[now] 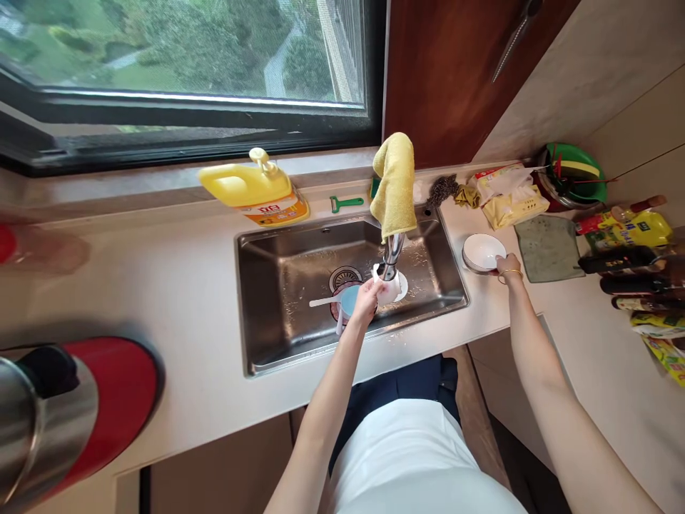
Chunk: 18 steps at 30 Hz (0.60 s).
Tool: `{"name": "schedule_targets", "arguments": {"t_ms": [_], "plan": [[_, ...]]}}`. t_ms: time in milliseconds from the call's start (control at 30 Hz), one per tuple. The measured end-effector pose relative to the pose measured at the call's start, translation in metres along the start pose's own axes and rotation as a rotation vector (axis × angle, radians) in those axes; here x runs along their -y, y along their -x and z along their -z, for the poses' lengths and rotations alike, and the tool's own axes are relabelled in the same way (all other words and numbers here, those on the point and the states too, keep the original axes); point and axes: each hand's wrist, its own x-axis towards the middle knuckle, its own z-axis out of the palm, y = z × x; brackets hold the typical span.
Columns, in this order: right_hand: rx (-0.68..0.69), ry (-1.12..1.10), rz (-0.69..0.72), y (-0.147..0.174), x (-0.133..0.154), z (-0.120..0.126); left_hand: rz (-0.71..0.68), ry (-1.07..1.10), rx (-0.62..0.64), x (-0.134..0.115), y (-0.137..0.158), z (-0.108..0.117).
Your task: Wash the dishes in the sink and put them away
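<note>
Our left fingers (374,288) are closed on a white cup (390,290), which is just to their right, at the mouth of the tap (394,248). A yellow towel (397,185) drapes the tap beyond those fingers. Just left of them, a blue bowl (349,297) and a white spoon (322,302) lie in the sink (275,293). Our right fingers (501,263) pinch the rim of a white bowl (480,250) just to their left, over the counter (198,314); we cannot tell whether it is lifted.
</note>
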Motion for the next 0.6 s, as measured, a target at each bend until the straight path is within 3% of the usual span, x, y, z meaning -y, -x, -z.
{"name": "schedule_targets", "arguments": {"t_ms": [200,333,500,600], "plan": [[0.055,-0.010,-0.001,0.005,-0.006,-0.006,-0.005,-0.029,0.020,0.005,-0.002,-0.001],[-0.080,0.047,0.041,0.011,-0.010,-0.018,0.003,-0.041,0.010,0.003,-0.002,-0.004],[-0.252,0.106,-0.021,0.020,-0.002,-0.016,0.008,0.012,0.015,0.000,0.000,-0.009],[-0.358,0.092,0.104,0.049,0.009,-0.018,-0.009,0.019,0.005,0.000,0.000,-0.012]]}}
